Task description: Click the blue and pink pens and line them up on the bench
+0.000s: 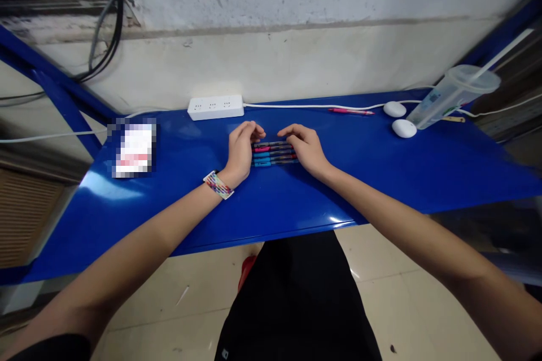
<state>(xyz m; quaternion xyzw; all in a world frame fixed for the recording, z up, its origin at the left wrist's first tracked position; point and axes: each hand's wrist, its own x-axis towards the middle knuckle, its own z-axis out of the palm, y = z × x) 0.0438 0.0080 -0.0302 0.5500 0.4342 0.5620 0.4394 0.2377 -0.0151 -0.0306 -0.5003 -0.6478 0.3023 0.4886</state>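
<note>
Several pens [273,154] lie side by side in a row on the blue table, with light blue, pink and dark barrels. My left hand [240,151] is cupped against their left ends, its fingers together and curled inward. At the right ends, my right hand [308,149] curves in the same way, its thumb and fingers bent over the tips. The pens are held between the two hands, and their ends are partly hidden by them. A multicoloured woven watch band [219,185] circles my left wrist.
Behind the hands is a white power strip [215,107], its cord running right. A red pen [351,111] lies near the cord. Two white rounded objects [404,128] sit beside a tilted clear cup [449,96] with a straw. A blurred-out item [134,148] is at left.
</note>
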